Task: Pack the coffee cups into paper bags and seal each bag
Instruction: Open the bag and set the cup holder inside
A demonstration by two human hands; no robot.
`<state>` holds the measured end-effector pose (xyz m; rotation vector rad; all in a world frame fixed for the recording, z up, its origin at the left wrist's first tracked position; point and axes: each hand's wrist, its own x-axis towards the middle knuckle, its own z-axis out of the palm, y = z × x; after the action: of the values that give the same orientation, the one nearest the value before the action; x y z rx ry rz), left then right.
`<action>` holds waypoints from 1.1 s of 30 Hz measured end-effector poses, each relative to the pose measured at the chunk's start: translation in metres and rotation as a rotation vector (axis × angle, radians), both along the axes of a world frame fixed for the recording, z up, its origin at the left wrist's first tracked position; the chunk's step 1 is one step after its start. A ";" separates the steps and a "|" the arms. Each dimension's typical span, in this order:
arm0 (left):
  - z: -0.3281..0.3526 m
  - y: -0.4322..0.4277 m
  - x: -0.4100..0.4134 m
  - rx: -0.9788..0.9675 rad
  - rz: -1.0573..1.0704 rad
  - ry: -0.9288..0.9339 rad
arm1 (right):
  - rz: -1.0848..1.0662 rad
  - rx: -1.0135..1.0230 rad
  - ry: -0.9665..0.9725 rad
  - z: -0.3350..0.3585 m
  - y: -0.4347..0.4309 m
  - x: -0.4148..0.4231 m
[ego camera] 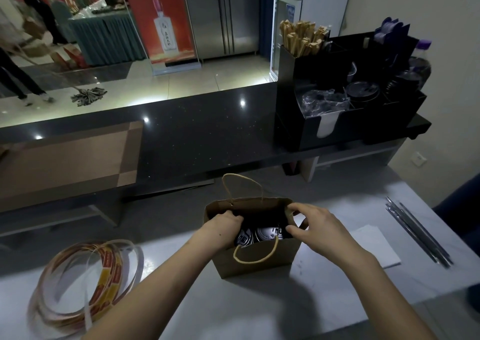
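A loose coil of printed sealing strips (85,285) lies nearest, on the pale worktop (324,300) to the person's left. Just past it, at the middle of the worktop, stands the brown paper bag (255,258), upright and open, with lidded coffee cups (259,233) showing inside. The left hand (223,226) is closed on the bag's left rim, fingers curled into the mouth; the right hand (315,226) pinches the right rim between thumb and fingers. One twine handle (255,252) hangs down the near face, the other stands up behind. To the right lie a white sheet (374,246) and several thin wrapped straws (418,232). Beyond, on the dark raised counter (197,134), sits a black organizer (345,98) holding paper-wrapped sticks, lids and clear plastic.
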<state>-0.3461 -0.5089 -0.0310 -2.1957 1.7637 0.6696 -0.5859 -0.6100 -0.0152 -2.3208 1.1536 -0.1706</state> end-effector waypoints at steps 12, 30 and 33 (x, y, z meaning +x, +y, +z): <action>0.019 0.013 -0.003 -0.077 0.030 0.075 | 0.024 -0.024 -0.011 0.000 0.003 0.001; 0.109 0.016 -0.041 -0.600 0.048 0.200 | -0.046 -0.058 -0.124 0.020 0.008 -0.027; 0.117 0.003 -0.060 -0.660 0.031 0.203 | -0.046 -0.046 -0.137 0.021 -0.006 -0.042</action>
<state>-0.4056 -0.5058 0.0863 -2.6392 2.3137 0.3489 -0.6283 -0.6156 0.0055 -2.2841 1.1458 -0.3699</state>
